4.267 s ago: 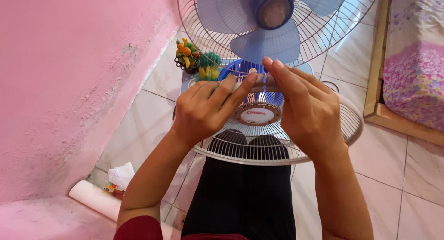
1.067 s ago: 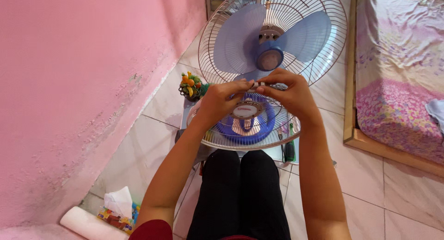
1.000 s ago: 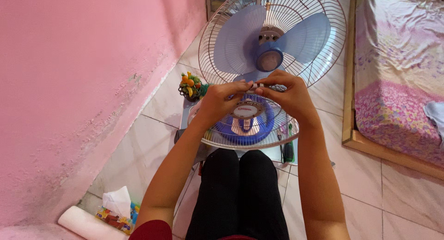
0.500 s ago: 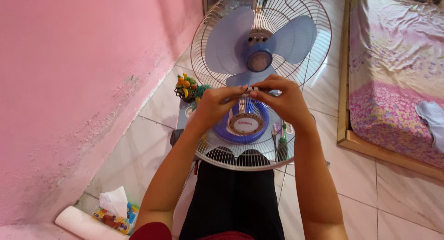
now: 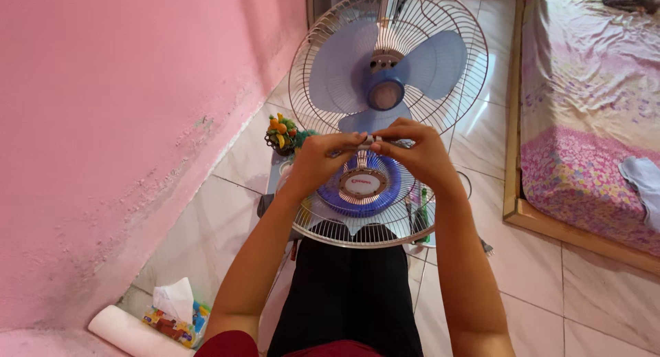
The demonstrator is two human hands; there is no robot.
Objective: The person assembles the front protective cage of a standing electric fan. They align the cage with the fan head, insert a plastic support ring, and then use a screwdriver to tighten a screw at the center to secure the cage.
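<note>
A wire front fan grille with a round blue centre badge lies tilted over my lap. Behind it stands the fan with blue blades inside its rear grille. My left hand and my right hand meet at the front grille's far rim, just below the blades. Both pinch a small pale piece on that rim with the fingertips. I cannot make out what the piece is.
A pink wall runs along the left. A tissue box and a white roll lie on the tiled floor near it. A colourful ornament stands left of the fan. A bed with a floral sheet is on the right.
My hands moved from over the grille's centre to its far rim and stay pinched together there. The view pulled back and shifted, showing more of the fan.
</note>
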